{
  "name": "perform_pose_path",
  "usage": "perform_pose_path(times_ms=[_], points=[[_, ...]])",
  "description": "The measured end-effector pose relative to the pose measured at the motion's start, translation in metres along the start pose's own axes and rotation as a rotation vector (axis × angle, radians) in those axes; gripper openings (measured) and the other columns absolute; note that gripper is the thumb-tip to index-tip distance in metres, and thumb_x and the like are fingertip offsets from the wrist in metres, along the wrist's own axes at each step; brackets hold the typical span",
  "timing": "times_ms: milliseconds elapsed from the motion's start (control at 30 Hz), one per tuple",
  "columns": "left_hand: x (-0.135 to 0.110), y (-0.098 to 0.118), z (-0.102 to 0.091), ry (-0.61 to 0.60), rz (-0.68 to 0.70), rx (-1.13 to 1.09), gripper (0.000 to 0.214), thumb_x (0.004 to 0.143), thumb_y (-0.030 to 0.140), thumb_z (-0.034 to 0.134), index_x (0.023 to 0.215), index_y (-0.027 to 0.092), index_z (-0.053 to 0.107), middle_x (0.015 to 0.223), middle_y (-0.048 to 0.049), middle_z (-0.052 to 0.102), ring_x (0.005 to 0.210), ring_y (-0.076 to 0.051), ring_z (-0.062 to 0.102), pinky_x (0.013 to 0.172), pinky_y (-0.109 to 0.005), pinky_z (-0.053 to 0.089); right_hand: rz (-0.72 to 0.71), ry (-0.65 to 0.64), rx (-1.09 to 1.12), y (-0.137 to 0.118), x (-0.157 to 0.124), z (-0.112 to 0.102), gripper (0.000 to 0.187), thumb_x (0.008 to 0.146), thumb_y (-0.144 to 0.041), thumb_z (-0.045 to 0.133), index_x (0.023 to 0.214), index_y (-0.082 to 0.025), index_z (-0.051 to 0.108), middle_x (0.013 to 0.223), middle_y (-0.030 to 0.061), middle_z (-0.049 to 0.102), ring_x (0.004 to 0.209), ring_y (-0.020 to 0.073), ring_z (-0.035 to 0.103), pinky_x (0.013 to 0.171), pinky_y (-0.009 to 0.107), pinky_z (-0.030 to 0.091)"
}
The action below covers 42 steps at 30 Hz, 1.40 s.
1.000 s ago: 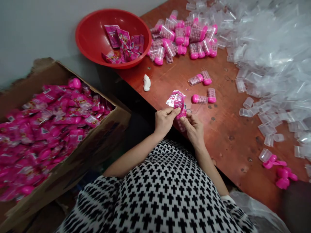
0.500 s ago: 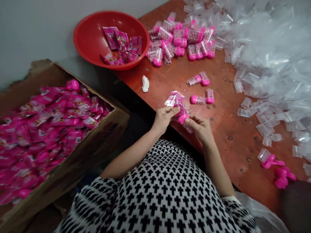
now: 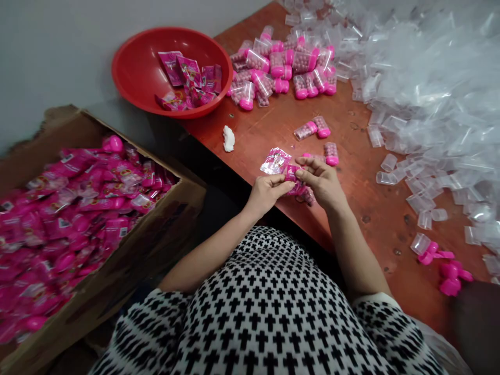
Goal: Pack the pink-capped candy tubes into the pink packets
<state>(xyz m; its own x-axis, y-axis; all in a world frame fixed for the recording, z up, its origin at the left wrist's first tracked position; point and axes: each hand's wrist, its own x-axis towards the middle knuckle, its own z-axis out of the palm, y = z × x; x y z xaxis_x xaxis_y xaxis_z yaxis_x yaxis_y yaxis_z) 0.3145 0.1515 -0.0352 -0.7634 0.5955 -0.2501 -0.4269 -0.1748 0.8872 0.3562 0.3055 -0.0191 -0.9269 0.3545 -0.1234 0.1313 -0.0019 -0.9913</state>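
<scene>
My left hand [image 3: 267, 194] is closed, its thumb and fingers pinching a small pink packet [image 3: 294, 173] just above the table's near edge. My right hand [image 3: 324, 182] meets it from the other side, with thumb and fingertips closed at the packet's right edge. Beyond the fingers lies a shiny pink-and-silver wrapper [image 3: 276, 160]. Beneath the hands a clear tube of small pink balls [image 3: 307, 196] shows in part. Just past my right hand, an upright tube with a pink cap [image 3: 331, 153] stands beside another that the fingers partly cover.
A red bowl [image 3: 133, 78] holds several pink packets. Left, a cardboard box [image 3: 183, 192] is full of filled pink packets. Capped tubes [image 3: 258, 61] are heaped at the back of the table [image 3: 351, 224]. Clear empty tubes [image 3: 422, 94] pile up right, near pink plastic pieces [image 3: 451, 276]. A white lump [image 3: 228, 139] lies left.
My right hand has moved up from a rounded pink cap to the packet's edge. That cap no longer shows between the hands. The whole view has shifted slightly.
</scene>
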Motion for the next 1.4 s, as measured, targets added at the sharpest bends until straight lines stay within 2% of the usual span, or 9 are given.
perform_pose_path(times_ms=[200, 333, 433, 567, 733, 867, 1000, 1200, 1400], points=[[-0.009, -0.002, -0.011, -0.008, -0.097, 0.080, 0.019, 0.068, 0.030, 0.072, 0.078, 0.014, 0.074, 0.069, -0.0049, 0.072, 0.062, -0.015, 0.067, 0.067, -0.028, 0.056, -0.062, 0.115, 0.082, 0.003, 0.008, 0.007, 0.030, 0.060, -0.024, 0.080, 0.083, -0.019, 0.061, 0.071, -0.0031, 0.063, 0.062, 0.0102, 0.061, 0.058, 0.024, 0.051], [-0.002, 0.007, -0.028, 0.014, -0.019, 0.226, 0.024, 0.068, 0.035, 0.074, 0.081, 0.015, 0.075, 0.073, -0.0057, 0.073, 0.068, -0.016, 0.068, 0.068, -0.027, 0.055, -0.060, 0.113, 0.047, 0.000, 0.010, 0.002, 0.029, 0.060, -0.025, 0.080, 0.082, -0.019, 0.061, 0.068, -0.0040, 0.063, 0.058, 0.0092, 0.059, 0.053, 0.022, 0.049], [0.007, 0.011, -0.029, -0.030, 0.002, 0.130, 0.033, 0.071, 0.043, 0.072, 0.090, 0.016, 0.074, 0.081, -0.0056, 0.073, 0.076, -0.017, 0.069, 0.072, -0.029, 0.056, -0.064, 0.040, -0.013, -0.007, 0.015, 0.002, 0.030, 0.060, -0.027, 0.081, 0.081, -0.018, 0.061, 0.066, -0.0042, 0.063, 0.056, 0.0089, 0.058, 0.052, 0.021, 0.047], [0.016, 0.008, -0.017, -0.047, -0.025, -0.010, 0.030, 0.065, 0.042, 0.077, 0.072, 0.013, 0.072, 0.068, -0.0029, 0.068, 0.063, -0.013, 0.066, 0.067, -0.029, 0.057, -0.087, -0.054, -0.120, -0.011, 0.016, 0.004, 0.033, 0.065, -0.039, 0.078, 0.086, -0.019, 0.061, 0.066, -0.0038, 0.063, 0.055, 0.0093, 0.057, 0.054, 0.023, 0.048], [0.016, 0.005, -0.017, 0.135, -0.129, -0.212, 0.027, 0.060, 0.032, 0.082, 0.069, 0.011, 0.068, 0.066, -0.0039, 0.068, 0.059, -0.012, 0.064, 0.059, -0.025, 0.055, -0.193, 0.083, -0.666, -0.008, -0.015, -0.016, 0.035, 0.082, -0.047, 0.060, 0.104, -0.019, 0.063, 0.097, 0.0074, 0.067, 0.079, 0.0180, 0.063, 0.071, 0.033, 0.051], [0.017, 0.003, -0.019, 0.250, -0.233, -0.409, 0.025, 0.062, 0.029, 0.082, 0.070, 0.012, 0.064, 0.066, -0.0034, 0.068, 0.058, -0.012, 0.064, 0.060, -0.025, 0.055, -0.069, 0.053, -1.096, 0.003, -0.047, -0.035, 0.034, 0.085, -0.045, 0.056, 0.105, -0.020, 0.066, 0.107, 0.0130, 0.063, 0.086, 0.0242, 0.062, 0.072, 0.038, 0.049], [0.018, -0.002, -0.015, 0.316, -0.248, -0.565, 0.024, 0.066, 0.030, 0.079, 0.076, 0.015, 0.063, 0.070, -0.0029, 0.069, 0.062, -0.012, 0.065, 0.064, -0.026, 0.056, 0.066, 0.027, -0.881, 0.014, -0.060, -0.032, 0.033, 0.079, -0.050, 0.062, 0.086, -0.018, 0.066, 0.077, 0.0068, 0.066, 0.068, 0.0196, 0.060, 0.061, 0.032, 0.047], [0.016, -0.004, -0.012, 0.337, -0.257, -0.631, 0.023, 0.071, 0.031, 0.076, 0.081, 0.015, 0.064, 0.076, -0.0046, 0.071, 0.069, -0.015, 0.069, 0.071, -0.030, 0.056, 0.136, 0.144, -0.027, 0.009, -0.068, 0.007, 0.028, 0.073, -0.042, 0.072, 0.082, -0.019, 0.059, 0.067, 0.0003, 0.068, 0.052, 0.0126, 0.059, 0.050, 0.026, 0.050], [0.014, -0.003, -0.006, 0.303, -0.247, -0.645, 0.020, 0.072, 0.028, 0.076, 0.078, 0.014, 0.063, 0.072, -0.0043, 0.070, 0.067, -0.015, 0.067, 0.074, -0.030, 0.056, 0.110, 0.200, 0.050, 0.011, -0.069, 0.034, 0.027, 0.072, -0.038, 0.074, 0.084, -0.019, 0.060, 0.066, -0.0014, 0.068, 0.050, 0.0110, 0.061, 0.046, 0.024, 0.052]])
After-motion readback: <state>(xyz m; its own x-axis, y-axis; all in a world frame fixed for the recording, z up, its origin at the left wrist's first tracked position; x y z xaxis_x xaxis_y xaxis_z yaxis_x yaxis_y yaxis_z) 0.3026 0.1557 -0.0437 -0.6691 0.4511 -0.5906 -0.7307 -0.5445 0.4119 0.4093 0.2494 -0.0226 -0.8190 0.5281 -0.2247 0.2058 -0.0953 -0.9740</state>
